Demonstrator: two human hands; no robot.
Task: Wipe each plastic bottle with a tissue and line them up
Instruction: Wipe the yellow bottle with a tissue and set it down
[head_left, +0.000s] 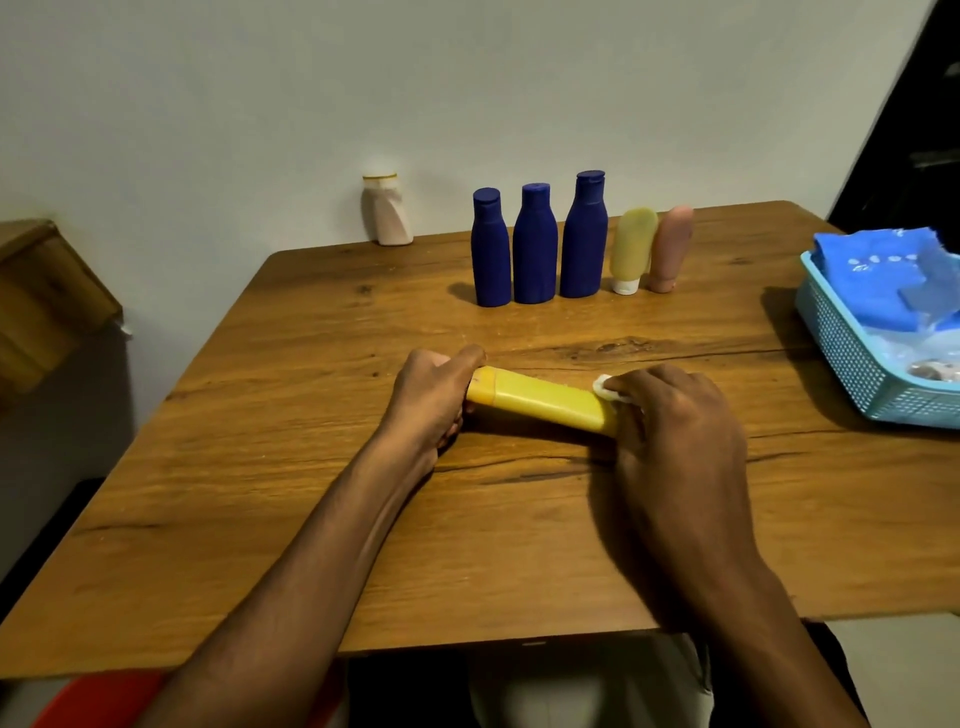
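Mid-counter (311, 519), yellow bottle (545, 402) lies sideways. Left hand (431, 400) grips cap end; right hand (675, 415) pinches tissue (605, 387) against base end. Likely light, stiff, slippery plastic; hold both ends.

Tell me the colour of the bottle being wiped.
Yellow bottle, with a slightly darker yellow cap; head view.

yellow bottle (540, 402), 3 navy bottles (535, 244) (matte), perforated light-blue basket (841, 353).
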